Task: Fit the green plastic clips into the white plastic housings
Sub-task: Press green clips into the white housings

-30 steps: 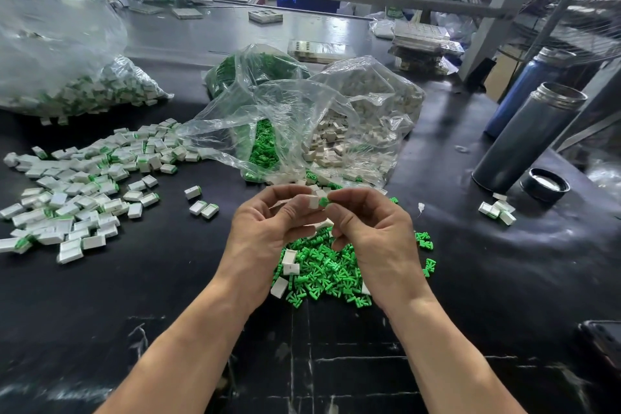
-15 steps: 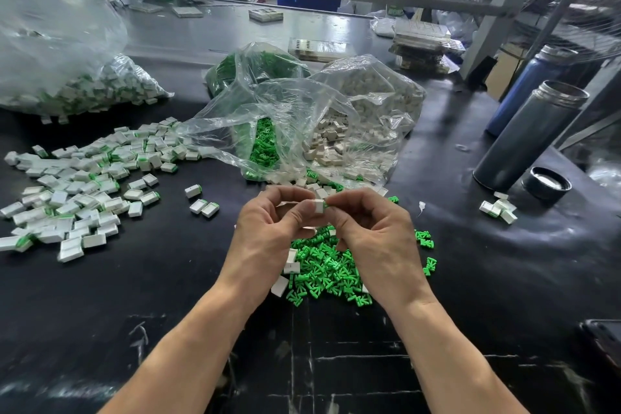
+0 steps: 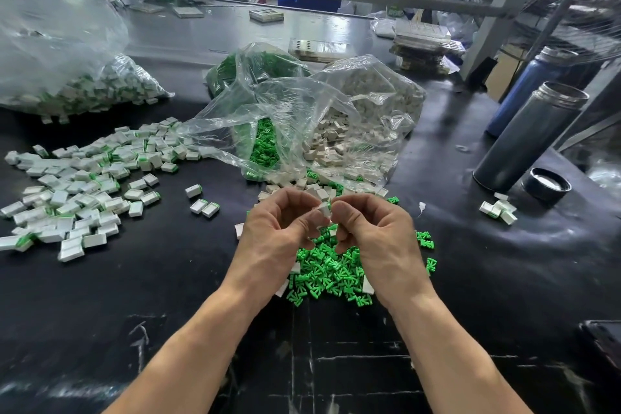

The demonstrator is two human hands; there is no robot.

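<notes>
I can read no text, label, brand or number anywhere. Far beyond my hands, a small green-and-white packet [image 3: 396, 12] on the back of the black worktop carries printing, but it is too small and blurred for me to make out.

Both my forearms reach fwd, bare, converging above the green clip pile [image 3: 327, 270]. My left hand [image 3: 279, 228] & right hand [image 3: 373, 232] meet fingertip to fingertip just beyond the pile, fingers curled, both pinching one white housing [image 3: 324, 210] between them.
</notes>
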